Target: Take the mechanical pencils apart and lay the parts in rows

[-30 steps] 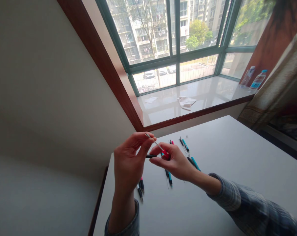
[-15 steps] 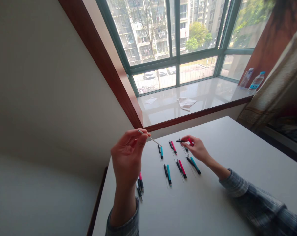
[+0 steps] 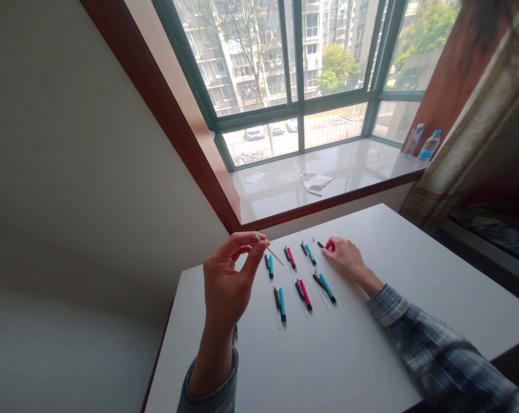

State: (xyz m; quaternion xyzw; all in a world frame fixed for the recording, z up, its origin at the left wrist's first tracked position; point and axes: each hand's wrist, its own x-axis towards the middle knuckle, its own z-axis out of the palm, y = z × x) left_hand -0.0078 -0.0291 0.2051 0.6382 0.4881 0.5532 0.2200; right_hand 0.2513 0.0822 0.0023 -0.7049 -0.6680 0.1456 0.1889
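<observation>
My left hand [image 3: 229, 281] is raised above the left part of the table, thumb and fingertips pinching a thin pen refill [image 3: 276, 256] that points down to the right. On the far side of the white table [image 3: 362, 338], my right hand [image 3: 346, 258] rests low with its fingers closed on a black pen part [image 3: 320, 245]. A tiny light piece [image 3: 313, 239] stands just beyond it. Between the hands lie taken-apart pens in two rows, with teal barrels [image 3: 282, 304], pink barrels [image 3: 305, 295], black parts [image 3: 300, 289] and thin refills [image 3: 320, 291].
Behind the table runs a window sill [image 3: 268, 201] with a crumpled white cloth or tissue [image 3: 316, 182] and plastic bottles [image 3: 429, 145]. A curtain [image 3: 465, 135] hangs at the right. The wall [image 3: 91, 229] is close on the left.
My right hand has come down to the table beside the back row with the black part. My left hand still holds the refill, and the view has shifted slightly.
</observation>
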